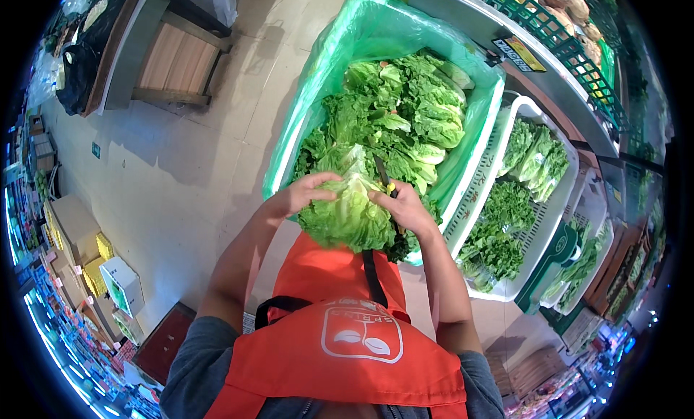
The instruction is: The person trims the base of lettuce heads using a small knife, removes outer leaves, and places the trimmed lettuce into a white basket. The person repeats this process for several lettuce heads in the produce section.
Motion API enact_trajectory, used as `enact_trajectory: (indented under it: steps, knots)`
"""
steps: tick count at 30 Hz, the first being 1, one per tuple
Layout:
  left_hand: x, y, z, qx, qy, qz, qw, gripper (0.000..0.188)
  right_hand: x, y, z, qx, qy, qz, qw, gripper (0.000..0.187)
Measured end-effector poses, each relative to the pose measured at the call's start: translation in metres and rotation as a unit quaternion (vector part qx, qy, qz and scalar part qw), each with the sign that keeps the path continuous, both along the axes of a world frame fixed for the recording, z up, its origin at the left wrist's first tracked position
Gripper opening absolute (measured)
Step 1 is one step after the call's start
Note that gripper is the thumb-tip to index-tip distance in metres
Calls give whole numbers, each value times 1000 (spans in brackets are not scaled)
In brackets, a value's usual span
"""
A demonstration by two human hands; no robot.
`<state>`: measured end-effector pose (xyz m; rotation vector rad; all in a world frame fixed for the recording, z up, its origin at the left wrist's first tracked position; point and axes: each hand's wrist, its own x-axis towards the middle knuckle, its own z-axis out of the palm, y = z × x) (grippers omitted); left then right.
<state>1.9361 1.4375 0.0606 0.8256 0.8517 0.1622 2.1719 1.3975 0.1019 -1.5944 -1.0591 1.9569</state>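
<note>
A head of leafy green lettuce (345, 220) is held up in front of my apron, over the near edge of a bin. My left hand (302, 195) grips its left side, thumb across the leaves. On the other side, my right hand (406, 208) is closed, its thumb pressing the lettuce. A narrow dark tool with a yellow part, perhaps a knife (382, 172), sticks up from that hand; its lower part is mostly hidden. Beyond my hands, several more lettuce heads (405, 105) lie in the bin (318, 65), which is lined with green plastic film.
To the right stands a white slotted crate (543, 249) of leafy greens, with another crate (596, 209) beside it. A green basket (557, 40) of brownish produce sits on a shelf at upper right. A wooden stand (177, 58) is on the tiled floor (246, 123) at upper left.
</note>
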Motion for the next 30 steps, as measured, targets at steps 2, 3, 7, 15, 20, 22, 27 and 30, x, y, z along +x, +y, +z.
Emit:
enact_trajectory:
  steps: [2, 3, 7, 15, 20, 22, 27, 30]
  knots:
    - [-2, -1, -6, -2, -5, 2, 1000, 38, -3, -1, 2, 8, -22, 1, 1000, 26]
    - [-3, -2, -9, -5, -4, 1, 1000, 39, -4, -2, -1, 20, -28, -3, 999, 26]
    - [2, -6, -6, -27, 0, 28, 999, 45, -11, 3, 14, -33, -63, -15, 997, 28]
    - [12, -9, 6, 116, 77, 16, 990, 46, -23, -5, 16, 219, -217, -32, 951, 35]
    - [7, -9, 8, 67, 49, 8, 997, 40, -21, 4, 8, 254, -167, 55, 951, 32]
    - [8, -11, 8, 72, 41, 11, 996, 39, -18, 6, 4, 263, -155, 96, 947, 35]
    - [8, -11, 6, 30, 73, -10, 997, 39, -23, 2, -7, 378, -165, 138, 901, 21]
    - [7, -9, 9, 23, 100, -41, 994, 39, -22, 1, -9, 350, -163, 162, 908, 24]
